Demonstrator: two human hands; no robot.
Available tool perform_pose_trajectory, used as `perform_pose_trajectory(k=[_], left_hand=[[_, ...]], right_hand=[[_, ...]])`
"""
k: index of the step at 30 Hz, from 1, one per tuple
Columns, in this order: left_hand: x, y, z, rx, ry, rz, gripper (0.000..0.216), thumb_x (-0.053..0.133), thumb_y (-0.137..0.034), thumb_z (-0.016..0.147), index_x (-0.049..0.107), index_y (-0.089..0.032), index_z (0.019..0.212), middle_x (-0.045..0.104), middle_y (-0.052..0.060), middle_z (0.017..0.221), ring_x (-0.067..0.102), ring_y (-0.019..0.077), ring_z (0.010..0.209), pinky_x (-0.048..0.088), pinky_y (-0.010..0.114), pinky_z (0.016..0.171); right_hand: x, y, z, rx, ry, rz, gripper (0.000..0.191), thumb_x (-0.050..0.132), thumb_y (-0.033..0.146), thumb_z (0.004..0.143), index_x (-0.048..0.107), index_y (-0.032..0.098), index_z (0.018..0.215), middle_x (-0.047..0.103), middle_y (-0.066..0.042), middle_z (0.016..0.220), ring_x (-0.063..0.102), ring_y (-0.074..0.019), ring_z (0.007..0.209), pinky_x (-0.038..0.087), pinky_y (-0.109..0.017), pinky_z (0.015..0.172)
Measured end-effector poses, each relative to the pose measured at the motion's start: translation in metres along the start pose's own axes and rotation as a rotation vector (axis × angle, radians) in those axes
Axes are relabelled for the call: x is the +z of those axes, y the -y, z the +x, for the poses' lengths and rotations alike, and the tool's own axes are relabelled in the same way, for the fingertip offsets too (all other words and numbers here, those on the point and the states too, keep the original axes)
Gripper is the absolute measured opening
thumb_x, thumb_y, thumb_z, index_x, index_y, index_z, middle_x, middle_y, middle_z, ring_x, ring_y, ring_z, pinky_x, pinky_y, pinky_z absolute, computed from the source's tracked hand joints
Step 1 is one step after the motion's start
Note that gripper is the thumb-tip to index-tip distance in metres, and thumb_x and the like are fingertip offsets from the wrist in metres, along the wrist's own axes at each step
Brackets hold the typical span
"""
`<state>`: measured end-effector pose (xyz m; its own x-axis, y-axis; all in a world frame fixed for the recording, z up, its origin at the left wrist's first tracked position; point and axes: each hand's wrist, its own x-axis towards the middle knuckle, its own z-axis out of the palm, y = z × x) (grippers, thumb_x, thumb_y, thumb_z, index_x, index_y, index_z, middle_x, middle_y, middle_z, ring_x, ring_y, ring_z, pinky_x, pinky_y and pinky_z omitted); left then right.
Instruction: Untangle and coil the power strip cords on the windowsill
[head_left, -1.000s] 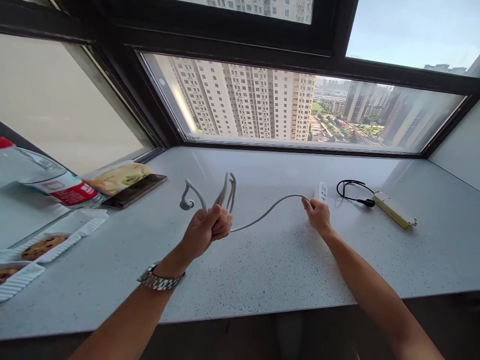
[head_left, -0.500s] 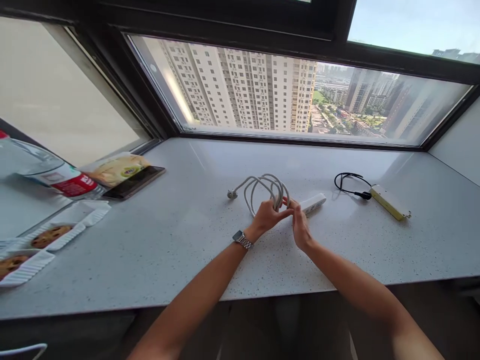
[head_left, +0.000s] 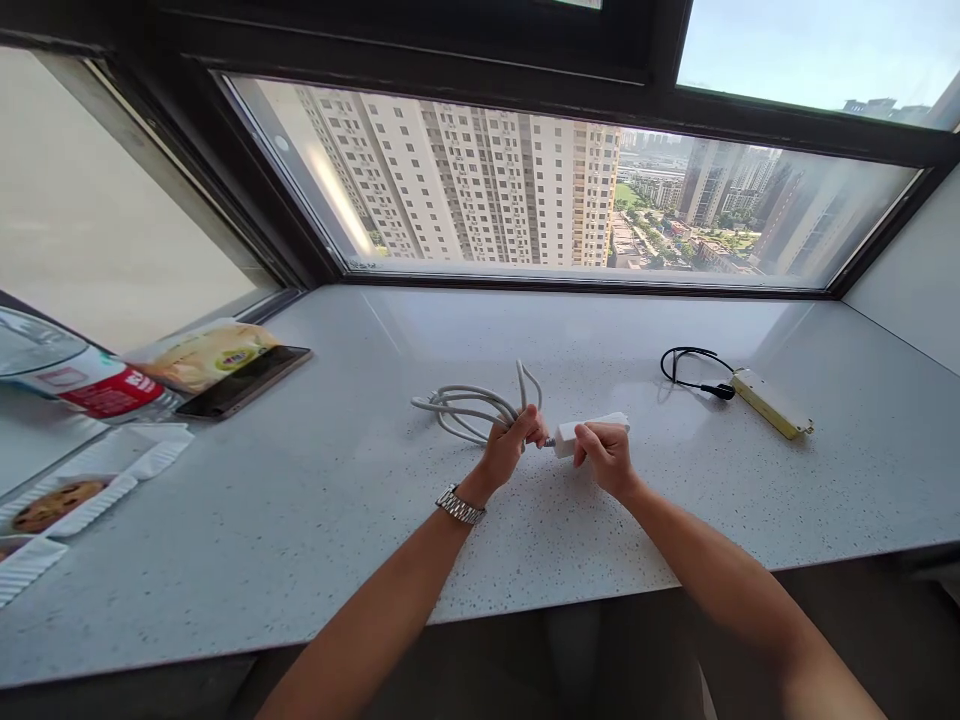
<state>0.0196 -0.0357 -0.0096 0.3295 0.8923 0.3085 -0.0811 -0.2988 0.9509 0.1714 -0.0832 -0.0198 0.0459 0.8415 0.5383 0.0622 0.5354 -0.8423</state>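
Note:
A white power strip (head_left: 568, 441) is gripped near its cord end by my right hand (head_left: 606, 458), with its far end showing beyond my fingers. Its grey cord (head_left: 466, 392) lies in loose loops, and my left hand (head_left: 507, 447) is closed around the bundled turns just left of the strip. One loop stands up above my left hand. A short stretch of cord runs between my two hands into the strip. The plug is hard to make out among the loops.
Right on the speckled counter (head_left: 360, 520) lie a yellowish bar-shaped block (head_left: 769, 403) and a black cable (head_left: 686, 350) with a plug. At left are a phone (head_left: 246, 382), a bottle (head_left: 112, 388), a snack packet (head_left: 217, 355) and a cookie tray (head_left: 154, 455).
My left hand has turned and moved left and down with the coiled cord, whose loops now lie flatter to the left. My right hand has closed on the power strip, which has shifted left.

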Motion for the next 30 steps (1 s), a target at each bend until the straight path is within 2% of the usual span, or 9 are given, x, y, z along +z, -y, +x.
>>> perform_pose_trajectory(k=[3, 8, 11, 13, 16, 21, 25, 28, 30], left_hand=[[0.001, 0.001, -0.005, -0.083, 0.089, 0.061, 0.062, 0.044, -0.068, 0.081, 0.028, -0.02, 0.046, 0.029, -0.004, 0.042, 0.034, 0.0087, 0.041, 0.034, 0.026, 0.046], [0.009, -0.003, -0.007, -0.191, 0.234, 0.325, 0.058, 0.05, -0.062, 0.08, 0.033, -0.019, 0.046, 0.031, -0.005, 0.041, 0.033, 0.0074, 0.039, 0.028, 0.023, 0.042], [0.01, -0.007, -0.009, -0.192, 0.197, 0.467, 0.051, 0.051, -0.059, 0.081, 0.043, -0.017, 0.053, 0.032, -0.006, 0.043, 0.036, 0.0081, 0.041, 0.029, 0.021, 0.043], [0.009, -0.011, -0.012, -0.145, 0.155, 0.578, 0.042, 0.061, -0.058, 0.075, 0.056, -0.016, 0.074, 0.042, -0.006, 0.051, 0.042, 0.0094, 0.045, 0.033, 0.021, 0.044], [0.006, -0.016, -0.021, -0.084, 0.16, 0.683, 0.057, 0.074, -0.053, 0.063, 0.059, -0.018, 0.105, 0.06, -0.001, 0.076, 0.054, 0.012, 0.055, 0.042, 0.023, 0.05], [0.001, -0.016, -0.02, -0.137, 0.188, 0.651, 0.034, 0.07, -0.041, 0.066, 0.07, -0.018, 0.092, 0.07, 0.005, 0.087, 0.064, 0.0197, 0.076, 0.049, 0.025, 0.061], [0.001, 0.0, 0.021, -0.251, 0.033, 0.544, 0.028, 0.069, -0.04, 0.065, 0.073, -0.016, 0.078, 0.073, 0.006, 0.075, 0.065, 0.0209, 0.067, 0.048, 0.026, 0.056], [0.012, 0.017, 0.077, -0.356, -0.205, 0.512, 0.024, 0.07, -0.037, 0.065, 0.07, -0.014, 0.07, 0.071, 0.009, 0.072, 0.065, 0.0225, 0.069, 0.043, 0.025, 0.052], [0.031, 0.026, 0.121, -0.395, -0.244, 0.499, 0.024, 0.068, -0.035, 0.07, 0.067, -0.012, 0.069, 0.07, 0.011, 0.074, 0.065, 0.0221, 0.069, 0.042, 0.025, 0.052]], right_hand=[[-0.005, 0.001, 0.001, -0.059, 0.038, -0.113, 0.062, 0.044, 0.051, 0.092, 0.04, 0.019, 0.039, 0.038, 0.003, 0.035, 0.032, -0.0071, 0.034, 0.027, -0.023, 0.04], [-0.012, 0.005, 0.0, -0.231, -0.066, -0.313, 0.047, 0.047, 0.045, 0.092, 0.047, 0.019, 0.052, 0.04, 0.003, 0.045, 0.034, -0.0089, 0.041, 0.027, -0.024, 0.043], [-0.017, 0.005, -0.005, -0.306, -0.052, -0.35, 0.044, 0.048, 0.04, 0.092, 0.042, 0.02, 0.053, 0.037, 0.003, 0.048, 0.031, -0.0091, 0.043, 0.025, -0.025, 0.044], [-0.022, 0.006, -0.01, -0.304, -0.016, -0.342, 0.049, 0.048, 0.037, 0.093, 0.033, 0.02, 0.05, 0.03, 0.005, 0.046, 0.027, -0.0081, 0.041, 0.022, -0.025, 0.043], [-0.035, 0.017, -0.016, -0.251, -0.004, -0.276, 0.052, 0.049, 0.035, 0.093, 0.028, 0.02, 0.048, 0.026, 0.006, 0.045, 0.024, -0.0073, 0.04, 0.02, -0.025, 0.041], [-0.071, 0.058, -0.019, -0.214, -0.017, -0.129, 0.052, 0.053, 0.032, 0.092, 0.035, 0.019, 0.045, 0.028, 0.005, 0.043, 0.024, -0.0074, 0.039, 0.019, -0.024, 0.04], [-0.098, 0.08, -0.029, -0.166, -0.026, -0.114, 0.051, 0.053, 0.033, 0.092, 0.042, 0.019, 0.044, 0.028, 0.005, 0.041, 0.023, -0.0082, 0.037, 0.019, -0.025, 0.04], [-0.11, 0.08, -0.043, -0.082, -0.035, -0.137, 0.052, 0.052, 0.034, 0.092, 0.043, 0.019, 0.044, 0.029, 0.004, 0.04, 0.025, -0.0089, 0.037, 0.019, -0.025, 0.04], [-0.112, 0.077, -0.051, -0.036, -0.023, -0.137, 0.053, 0.05, 0.036, 0.094, 0.042, 0.019, 0.044, 0.028, 0.004, 0.041, 0.026, -0.0091, 0.037, 0.019, -0.025, 0.04]])
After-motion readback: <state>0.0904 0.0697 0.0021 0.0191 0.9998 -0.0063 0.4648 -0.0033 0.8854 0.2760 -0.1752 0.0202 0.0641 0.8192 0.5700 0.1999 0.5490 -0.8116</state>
